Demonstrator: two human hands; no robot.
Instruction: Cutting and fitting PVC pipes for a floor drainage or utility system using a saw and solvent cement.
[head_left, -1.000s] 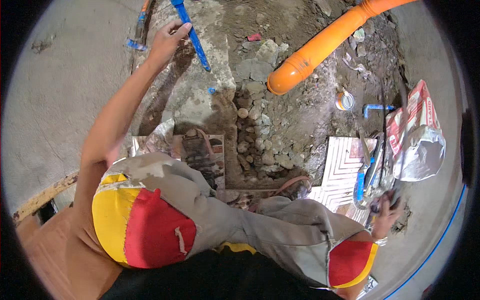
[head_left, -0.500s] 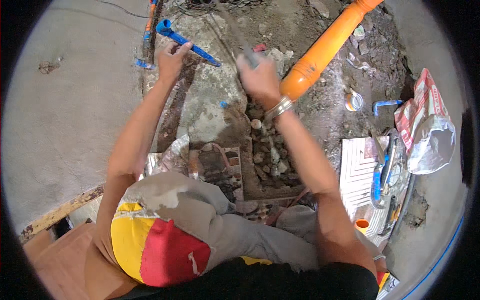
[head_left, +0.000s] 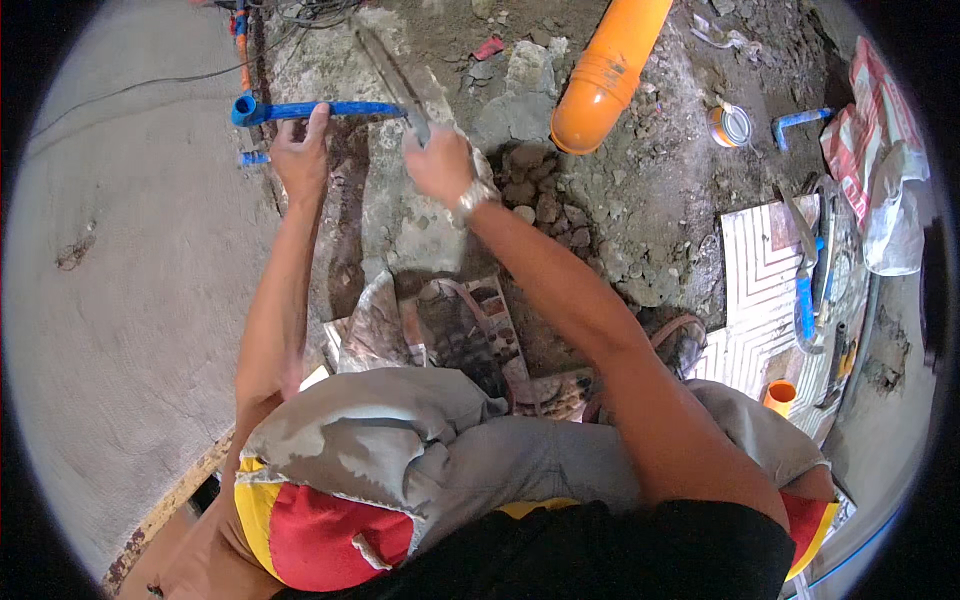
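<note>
My left hand (head_left: pixel 302 160) is closed around a blue pipe (head_left: pixel 335 108) with an elbow fitting at its left end. The pipe lies nearly level across the view. My right hand (head_left: pixel 440 165) grips a long, narrow grey hacksaw (head_left: pixel 385 68), which slants up and to the left. The saw's lower part meets or overlaps the pipe's right end; whether the blade touches it I cannot tell. Beneath both hands is a rough concrete strip (head_left: pixel 425 235).
A thick orange pipe (head_left: pixel 605 80) crosses the dirt beyond my right hand. Farther right are a small can (head_left: pixel 730 126), a blue elbow pipe (head_left: pixel 800 120) and a red-and-white sack (head_left: pixel 875 110). A blue-handled trowel (head_left: pixel 804 290) rests on tiles (head_left: pixel 755 260). A grey wall or slab (head_left: pixel 150 280) is at left.
My right hand has moved left with the hacksaw, bringing it to the blue pipe's right end. The blue pipe has turned from slanting to nearly level. The whole view has shifted.
</note>
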